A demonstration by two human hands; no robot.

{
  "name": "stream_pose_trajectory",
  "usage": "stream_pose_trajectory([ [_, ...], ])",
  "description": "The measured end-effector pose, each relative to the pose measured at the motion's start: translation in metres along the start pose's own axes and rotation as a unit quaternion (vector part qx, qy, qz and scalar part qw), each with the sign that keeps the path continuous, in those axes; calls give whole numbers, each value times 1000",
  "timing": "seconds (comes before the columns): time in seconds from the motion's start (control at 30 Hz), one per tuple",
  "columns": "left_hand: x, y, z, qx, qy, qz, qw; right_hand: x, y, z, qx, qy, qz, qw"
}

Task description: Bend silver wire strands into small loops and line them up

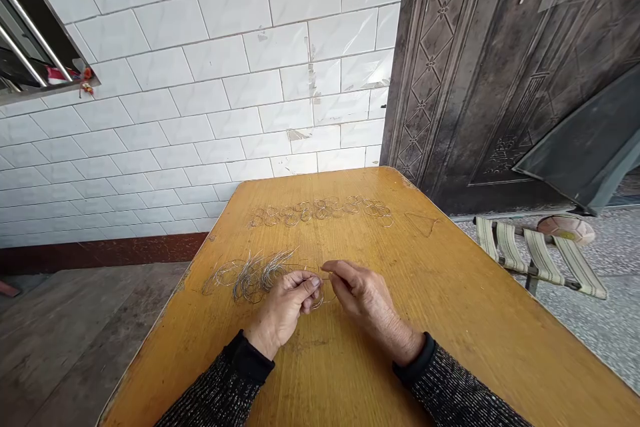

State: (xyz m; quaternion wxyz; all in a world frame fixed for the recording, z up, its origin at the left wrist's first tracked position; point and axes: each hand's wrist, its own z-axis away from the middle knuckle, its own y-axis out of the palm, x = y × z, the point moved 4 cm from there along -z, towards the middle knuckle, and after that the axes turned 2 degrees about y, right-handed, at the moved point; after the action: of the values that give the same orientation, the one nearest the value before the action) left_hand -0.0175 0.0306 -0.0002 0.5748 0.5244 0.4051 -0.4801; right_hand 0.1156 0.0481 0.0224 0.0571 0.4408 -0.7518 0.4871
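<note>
A thin metal wire [325, 278] runs between my two hands above the tabletop, part of it curving down in a loop. My left hand [287, 307] pinches it between thumb and forefinger, the other fingers curled in. On the wire's other side, my right hand [367, 299] has its thumb and forefinger closed on it. Just beyond my left hand lies a loose bundle of bent silvery wires [253, 277]. Farther back, a row of several small wire rings [320, 210] stretches across the table. The exact bend between my fingertips is too fine to make out.
The yellow-brown wooden table [450, 320] meets a white tiled wall [225, 80]. A thin wire piece [424, 221] lies near its right edge. To the right are a dark metal door [480, 80], a strapped folding stool [540, 257] and a ball [567, 229].
</note>
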Motion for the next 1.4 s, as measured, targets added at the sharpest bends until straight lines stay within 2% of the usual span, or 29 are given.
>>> stream_pose_trajectory([
  [0.13, -1, -5, -1, 26, -8, -51, 998, 6, -4, 0, 48, -48, 42, 997],
  [0.33, -7, -7, -1, 53, 6, -117, 992, 5, -1, 1, 77, -41, 84, 993],
  [0.63, -4, -8, -2, 66, -18, -123, 990, 7, 0, 2, 103, -36, 133, 985],
  [0.8, -4, -5, -2, 60, 2, -140, 988, 6, 4, 5, 111, -40, 182, 976],
  [0.9, -3, -6, -2, 53, 6, -131, 990, 5, 5, 4, 108, -48, 128, 985],
  [1.0, -3, -10, -3, 11, 14, -103, 994, -3, 5, 0, 80, 30, -55, 995],
  [1.07, -5, -14, -5, -21, 39, -87, 995, -10, 11, -1, 80, 116, -212, 967],
  [1.13, -8, -15, -5, -37, 67, -83, 994, -15, 21, -1, 109, 193, -339, 914],
  [1.2, -10, -15, -5, -42, 88, -92, 991, -14, 31, 2, 147, 246, -416, 863],
  [1.27, -12, -13, -3, -42, 99, -109, 988, -9, 36, 4, 167, 262, -455, 835],
  [1.4, -13, -8, -1, -36, 106, -133, 985, -2, 34, 6, 148, 262, -510, 806],
])
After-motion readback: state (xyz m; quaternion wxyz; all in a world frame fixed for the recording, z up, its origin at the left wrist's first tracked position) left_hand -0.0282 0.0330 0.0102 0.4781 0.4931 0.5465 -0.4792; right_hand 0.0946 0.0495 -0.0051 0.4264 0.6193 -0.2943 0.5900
